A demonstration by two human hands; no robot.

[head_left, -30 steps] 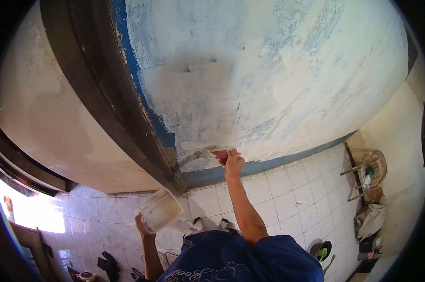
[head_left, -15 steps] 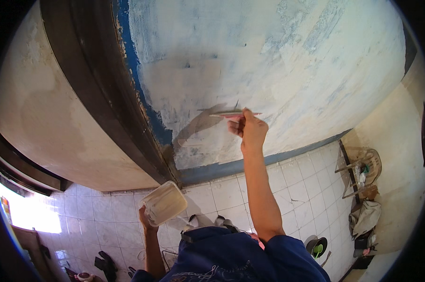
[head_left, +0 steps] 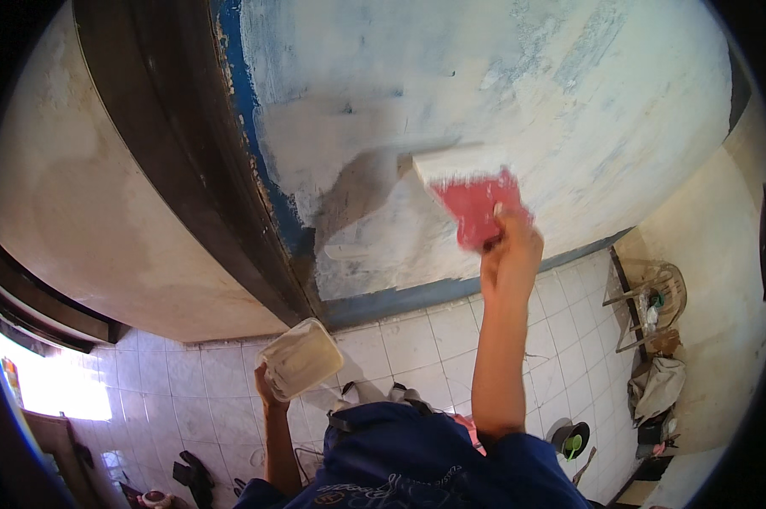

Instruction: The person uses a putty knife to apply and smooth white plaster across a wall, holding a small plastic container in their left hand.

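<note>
Before you stands a blue wall (head_left: 569,127) patchily coated in white filler. Against this backdrop is the red putty spreader (head_left: 478,204), its body pinched between the thumb and curled fingers of your right hand (head_left: 510,246), its broad, pale-coated blade extending beyond your fingertips; whether the edge touches the wall is unclear. Lower left, your left hand (head_left: 268,386) grasps the side of a plastic tub (head_left: 332,348) smeared with pale paste, above white floor tiles (head_left: 408,339). A dark frame (head_left: 171,144) borders the wall.

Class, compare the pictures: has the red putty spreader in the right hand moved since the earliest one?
Yes: the red putty spreader has moved up and right, away from the dark wooden frame.
</note>
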